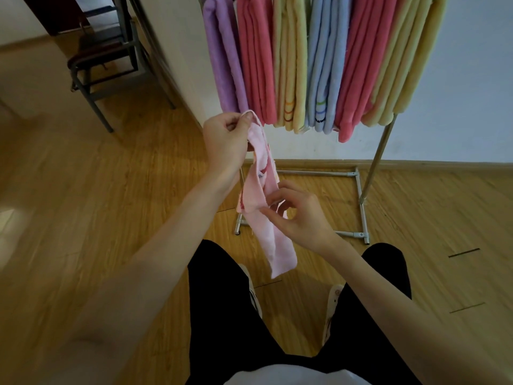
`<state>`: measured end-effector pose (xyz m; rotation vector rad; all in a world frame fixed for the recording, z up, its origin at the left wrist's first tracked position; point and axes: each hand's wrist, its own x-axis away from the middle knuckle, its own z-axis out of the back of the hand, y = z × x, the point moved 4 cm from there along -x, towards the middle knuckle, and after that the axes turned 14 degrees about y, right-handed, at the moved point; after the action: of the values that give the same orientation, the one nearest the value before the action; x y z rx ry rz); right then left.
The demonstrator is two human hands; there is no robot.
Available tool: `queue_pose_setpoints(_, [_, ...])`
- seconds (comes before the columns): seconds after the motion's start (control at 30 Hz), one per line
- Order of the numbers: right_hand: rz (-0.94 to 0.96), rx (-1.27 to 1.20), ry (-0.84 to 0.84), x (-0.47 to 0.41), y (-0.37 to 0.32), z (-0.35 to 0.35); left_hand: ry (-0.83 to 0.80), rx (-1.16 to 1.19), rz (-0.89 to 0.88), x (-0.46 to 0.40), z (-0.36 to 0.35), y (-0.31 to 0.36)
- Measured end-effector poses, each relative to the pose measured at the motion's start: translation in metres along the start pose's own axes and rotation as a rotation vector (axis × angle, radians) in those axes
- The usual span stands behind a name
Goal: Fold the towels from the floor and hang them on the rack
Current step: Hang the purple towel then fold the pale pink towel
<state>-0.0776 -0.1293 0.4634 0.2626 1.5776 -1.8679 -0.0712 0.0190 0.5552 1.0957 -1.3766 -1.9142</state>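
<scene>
A pale pink towel (261,173) with red markings hangs in a long narrow strip in front of me. My left hand (224,137) pinches its top corner just below the hanging towels. Lower down, my right hand (294,215) holds the strip's middle edge between thumb and fingers, and the towel's free end dangles past my knees. Behind stands the metal rack (380,151), filled with folded towels: purple (224,56), coral pink (255,59), yellow (291,65), blue (323,65), more pink and yellow to the right.
The rack's base frame (358,190) lies on the wooden floor just ahead of my feet. A white wall corner (177,51) juts out left of the rack. A dark metal chair (102,65) stands at the back left. Dark tape marks (463,252) lie on the floor at right.
</scene>
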Motion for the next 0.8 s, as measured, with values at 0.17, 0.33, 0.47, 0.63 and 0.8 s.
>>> queue_pose_setpoints(0.17, [-0.076,-0.022,0.104,-0.011,0.004,0.032,-0.038,-0.011,0.037,-0.007,0.005,0.006])
queue_pose_setpoints(0.33, [-0.156,-0.008,0.301,-0.037,0.012,0.076,-0.119,-0.002,0.065,-0.012,0.007,0.019])
queue_pose_setpoints(0.47, [-0.112,0.074,0.362,-0.059,0.004,0.1,-0.184,-0.039,0.029,-0.018,0.008,0.03])
queue_pose_setpoints(0.63, [-0.093,0.05,0.299,-0.073,-0.003,0.104,-0.244,-0.054,0.035,-0.024,0.006,0.044])
queue_pose_setpoints(0.8, [-0.188,-0.145,0.259,-0.065,0.004,0.087,-0.254,-0.014,0.108,-0.023,0.003,0.048])
